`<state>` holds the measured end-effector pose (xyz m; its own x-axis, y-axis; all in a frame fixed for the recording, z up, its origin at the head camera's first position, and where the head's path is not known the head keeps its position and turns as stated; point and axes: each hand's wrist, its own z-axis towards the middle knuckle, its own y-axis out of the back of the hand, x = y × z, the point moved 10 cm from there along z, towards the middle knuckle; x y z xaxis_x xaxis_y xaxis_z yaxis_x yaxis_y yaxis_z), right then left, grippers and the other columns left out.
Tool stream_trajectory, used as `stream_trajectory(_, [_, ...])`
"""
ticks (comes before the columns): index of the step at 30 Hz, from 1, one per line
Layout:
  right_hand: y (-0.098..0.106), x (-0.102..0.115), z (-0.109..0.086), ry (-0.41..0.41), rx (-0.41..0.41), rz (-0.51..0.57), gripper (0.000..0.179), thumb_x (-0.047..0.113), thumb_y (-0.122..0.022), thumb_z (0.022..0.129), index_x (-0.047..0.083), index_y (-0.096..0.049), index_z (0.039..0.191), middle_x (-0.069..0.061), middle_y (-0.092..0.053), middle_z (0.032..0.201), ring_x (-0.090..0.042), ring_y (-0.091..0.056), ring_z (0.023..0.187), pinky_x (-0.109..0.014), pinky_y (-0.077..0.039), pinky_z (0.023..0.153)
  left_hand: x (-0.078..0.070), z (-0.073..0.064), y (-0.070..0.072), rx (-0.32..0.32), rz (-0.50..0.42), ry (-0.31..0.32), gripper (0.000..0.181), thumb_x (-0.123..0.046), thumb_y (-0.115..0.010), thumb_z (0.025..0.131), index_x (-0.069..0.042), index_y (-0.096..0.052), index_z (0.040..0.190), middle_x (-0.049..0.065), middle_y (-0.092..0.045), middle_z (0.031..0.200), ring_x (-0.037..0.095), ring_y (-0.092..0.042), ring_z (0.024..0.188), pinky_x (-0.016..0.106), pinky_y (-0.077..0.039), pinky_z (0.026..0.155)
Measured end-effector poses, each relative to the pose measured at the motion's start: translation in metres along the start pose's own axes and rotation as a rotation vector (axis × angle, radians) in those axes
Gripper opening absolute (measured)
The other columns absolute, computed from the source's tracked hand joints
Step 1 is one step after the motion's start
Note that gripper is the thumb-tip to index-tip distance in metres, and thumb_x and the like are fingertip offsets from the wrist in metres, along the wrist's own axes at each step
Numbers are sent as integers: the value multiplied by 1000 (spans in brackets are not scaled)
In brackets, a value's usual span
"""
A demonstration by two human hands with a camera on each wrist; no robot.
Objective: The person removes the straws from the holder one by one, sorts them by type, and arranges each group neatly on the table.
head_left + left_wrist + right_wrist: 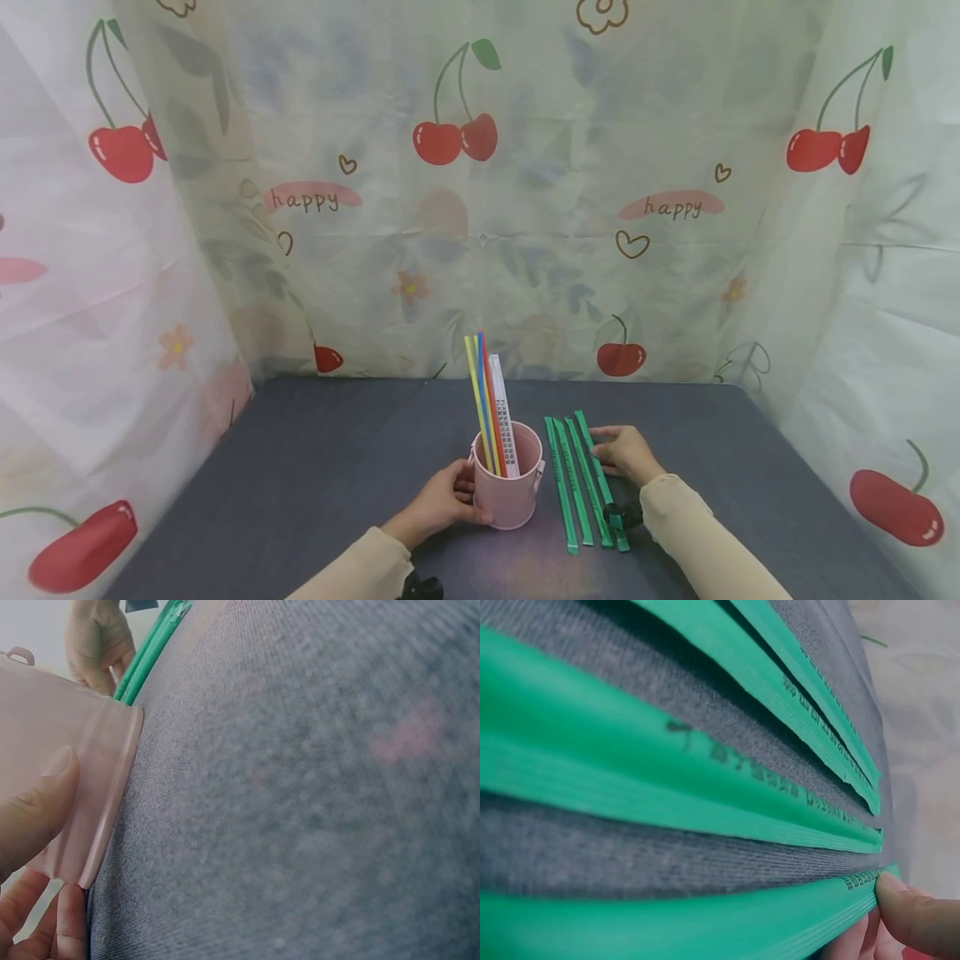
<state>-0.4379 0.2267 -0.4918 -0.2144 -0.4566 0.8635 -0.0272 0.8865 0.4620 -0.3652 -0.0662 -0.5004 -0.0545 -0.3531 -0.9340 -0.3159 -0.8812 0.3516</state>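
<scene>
My left hand grips the small pink bucket from its left side, with the thumb across the front wall in the left wrist view. Upright in the bucket, leaning left, stand several thin paper-wrapped straws in yellow, blue, red and white. To its right lie several green wrapped straws, roughly side by side. My right hand is at the rightmost one. In the right wrist view the thumb lies on top of that green wrapped straw near its far end, with fingers curled beneath, pinching it.
A dark grey cloth-covered table lies under everything. Behind it hangs a pale curtain printed with cherries and hearts, and similar curtains flank both sides. A black wrist strap partly covers the green straws' near ends.
</scene>
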Motion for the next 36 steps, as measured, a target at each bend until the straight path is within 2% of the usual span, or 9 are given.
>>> stream_trajectory(11, [-1, -3, -1, -15, -3, -9, 43, -5, -63, 88, -3, -57, 130, -26, -63, 117, -33, -66, 101, -41, -58, 75, 0, 0, 0, 0, 5, 5, 70, -13, -89, 67, -4, -52, 126, 8, -62, 111, 21, -60, 100, 42, -53, 90])
stream_trajectory(21, [-1, -3, -1, -17, -6, -22, 42, -5, -64, 87, -3, -58, 128, -20, -67, 104, -18, -66, 82, -38, -59, 71, 0, 0, 0, -5, 8, 7, 70, -12, -89, 67, -4, -52, 127, 8, -62, 111, 21, -60, 101, 42, -53, 90])
stream_trajectory(28, [0, -2, -2, -20, -13, -44, 41, -5, -63, 87, -3, -59, 128, -24, -62, 116, -16, -66, 78, -36, -59, 68, 0, 1, 0, -5, 11, 4, 71, -13, -89, 66, -4, -52, 126, 9, -62, 112, 22, -60, 102, 43, -53, 91])
stream_trajectory(36, [-1, 0, -3, -17, -18, -64, 41, -5, -64, 86, -2, -60, 127, -23, -62, 114, -16, -65, 77, -35, -58, 65, 4, 3, -1, 5, 4, 18, 71, -14, -89, 67, -4, -52, 127, 8, -62, 112, 22, -60, 103, 44, -52, 92])
